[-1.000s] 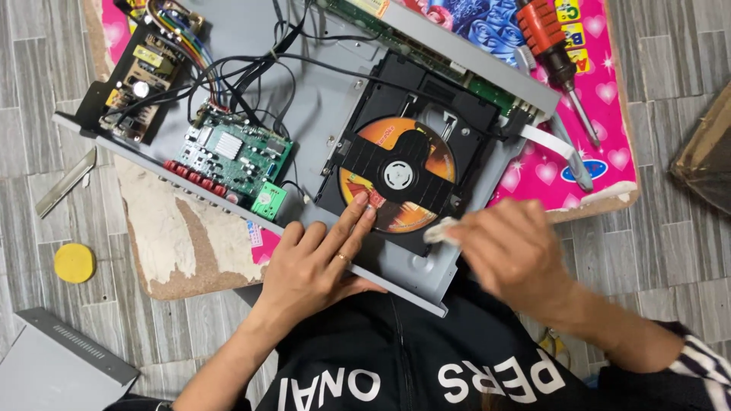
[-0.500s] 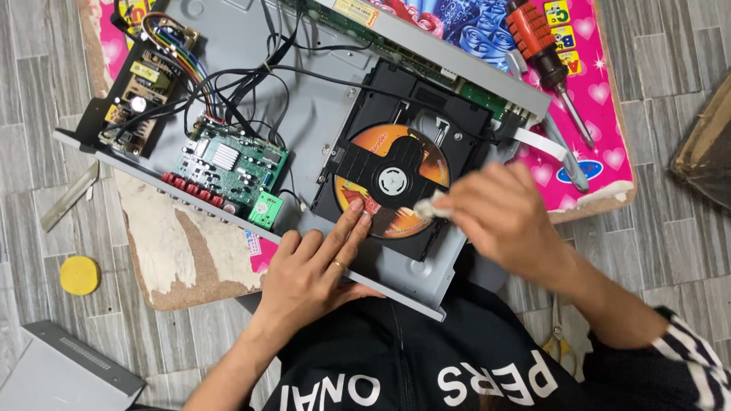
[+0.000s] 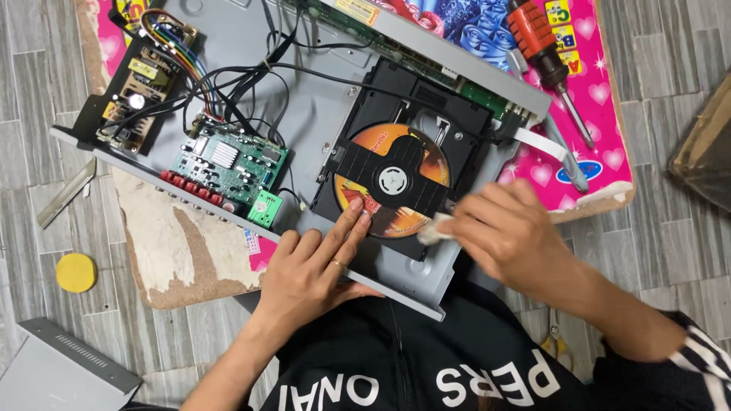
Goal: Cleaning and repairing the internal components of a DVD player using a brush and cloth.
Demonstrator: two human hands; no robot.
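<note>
Two hands (image 3: 308,266) (image 3: 506,232) — orange disc (image 3: 396,179).

a green circuit board (image 3: 228,169) sits at the left of the open metal case, with a row of red sockets (image 3: 194,189) along its near edge. farther left lies a brown power board (image 3: 145,91), joined to it by coloured and black wires (image 3: 228,72). an orange-handled screwdriver (image 3: 550,62) rests on a pink patterned mat (image 3: 601,114) at the upper right. on the grey tiled floor (image 3: 662,221), a yellow round pad (image 3: 76,272) lies at the left, a grey metal cover (image 3: 61,373) in the lower left corner, and a thin metal strip (image 3: 67,193) beside the case.
</note>
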